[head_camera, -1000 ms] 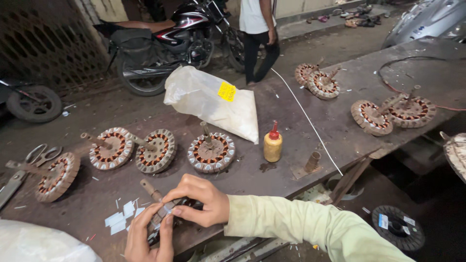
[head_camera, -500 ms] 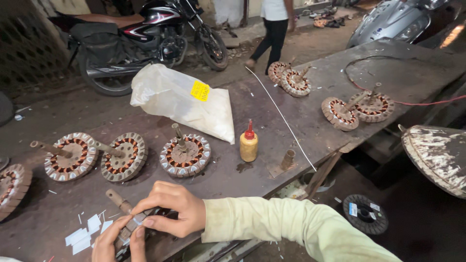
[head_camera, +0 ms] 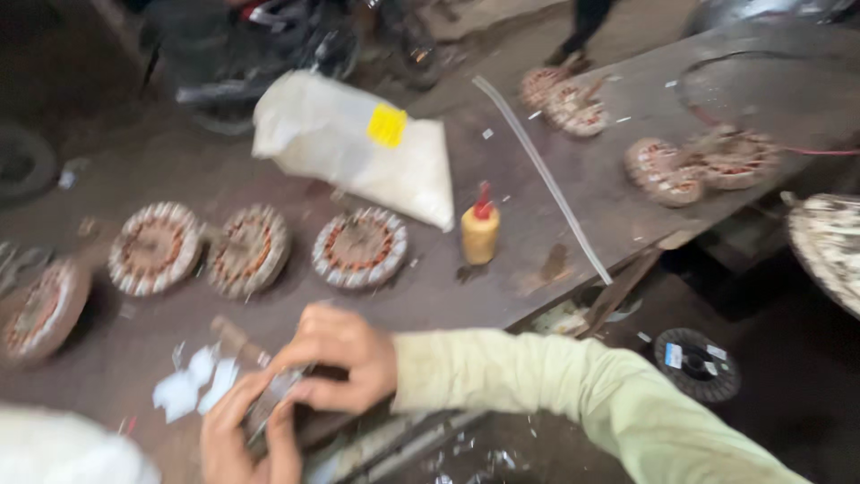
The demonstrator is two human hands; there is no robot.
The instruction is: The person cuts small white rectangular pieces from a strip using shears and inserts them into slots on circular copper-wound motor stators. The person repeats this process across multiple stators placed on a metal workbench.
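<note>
The picture is blurred by motion. My right hand, in a pale green sleeve, closes over a small dark flat object at the near edge of the workbench. My left hand grips the same object from below, fingers pinched on its lower end. What the object is cannot be made out. A wooden tool handle lies just beyond my hands, beside white paper scraps.
Three round copper-wound stators lie in a row past my hands, another at far left, more at the back right. A yellow bottle with red nozzle, a white plastic bag, a clear tube, a motorcycle behind.
The view has swung a little and gone blurry. Both hands stay on the small dark object at the bench's near edge, my left hand lower in the picture now.
</note>
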